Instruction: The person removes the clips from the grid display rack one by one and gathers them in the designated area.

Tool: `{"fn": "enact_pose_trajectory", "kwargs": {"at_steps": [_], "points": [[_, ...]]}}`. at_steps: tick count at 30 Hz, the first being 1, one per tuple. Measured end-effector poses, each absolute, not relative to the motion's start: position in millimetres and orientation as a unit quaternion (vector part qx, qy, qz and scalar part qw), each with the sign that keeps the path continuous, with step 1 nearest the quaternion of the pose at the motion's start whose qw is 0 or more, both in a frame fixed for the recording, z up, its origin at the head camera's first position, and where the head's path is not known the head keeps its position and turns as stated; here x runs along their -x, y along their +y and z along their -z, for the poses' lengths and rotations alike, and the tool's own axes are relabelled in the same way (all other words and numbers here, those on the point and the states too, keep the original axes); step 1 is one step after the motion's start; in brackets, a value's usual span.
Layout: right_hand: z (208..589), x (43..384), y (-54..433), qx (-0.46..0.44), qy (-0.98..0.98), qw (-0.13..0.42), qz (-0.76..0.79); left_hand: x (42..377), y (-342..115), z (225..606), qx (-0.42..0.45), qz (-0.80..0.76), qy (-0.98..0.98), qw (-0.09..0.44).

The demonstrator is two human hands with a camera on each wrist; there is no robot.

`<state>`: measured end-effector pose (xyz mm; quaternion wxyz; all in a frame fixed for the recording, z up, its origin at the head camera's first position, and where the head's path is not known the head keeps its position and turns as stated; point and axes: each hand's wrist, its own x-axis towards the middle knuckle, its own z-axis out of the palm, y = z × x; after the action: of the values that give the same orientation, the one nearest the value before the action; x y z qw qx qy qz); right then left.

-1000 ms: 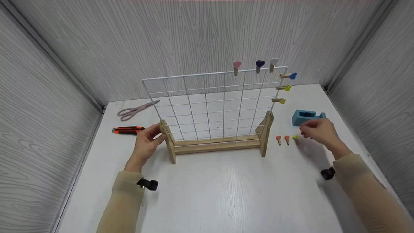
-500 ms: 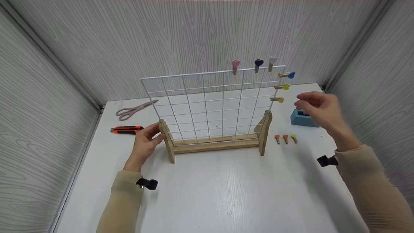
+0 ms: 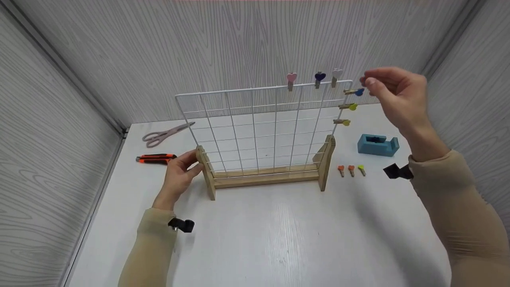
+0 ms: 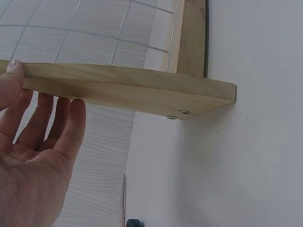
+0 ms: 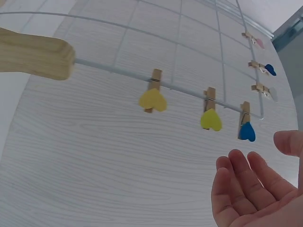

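My left hand (image 3: pixel 179 177) holds the left side piece of the wooden stand (image 4: pixel 142 87), thumb on one face and fingers on the other. A white wire grid (image 3: pixel 252 91) stands upright in this stand. My right hand (image 3: pixel 402 95) hovers by the grid's upper right corner with nothing in it; thumb and fingers are apart in the right wrist view. Nearest to it is a clothespin with a blue heart (image 5: pixel 246 131). Lime (image 5: pixel 211 119) and yellow (image 5: pixel 153 100) heart clothespins grip the same edge. Pink (image 3: pixel 291 77), dark purple (image 3: pixel 320 77) and white (image 3: pixel 337 73) ones sit on the top wire.
Right of the stand lie two orange heart clothespins (image 3: pixel 351 169) and a lime one (image 3: pixel 361 169). Behind them is a teal tape dispenser (image 3: pixel 377 147). Scissors (image 3: pixel 167 134) and an orange-black utility knife (image 3: pixel 156 159) lie at the left.
My right hand has risen from beside the loose clothespins and tape dispenser to the grid's upper right corner. My left hand stays on the stand.
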<state>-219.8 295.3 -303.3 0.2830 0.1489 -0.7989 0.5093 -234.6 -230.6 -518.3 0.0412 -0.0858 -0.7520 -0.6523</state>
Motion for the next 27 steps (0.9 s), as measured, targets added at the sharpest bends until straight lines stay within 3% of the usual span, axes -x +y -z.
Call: {"fn": "enact_pose_trajectory", "kwargs": {"at_steps": [10, 27], "points": [[261, 233, 260, -0.217, -0.824, 0.278, -0.444, 236, -231, 518, 0.086, 0.659, -0.746, 0.037], [227, 243, 199, -0.305, -0.898, 0.164, -0.272, 235, -229, 519, 0.092, 0.658, -0.746, 0.046]]}}
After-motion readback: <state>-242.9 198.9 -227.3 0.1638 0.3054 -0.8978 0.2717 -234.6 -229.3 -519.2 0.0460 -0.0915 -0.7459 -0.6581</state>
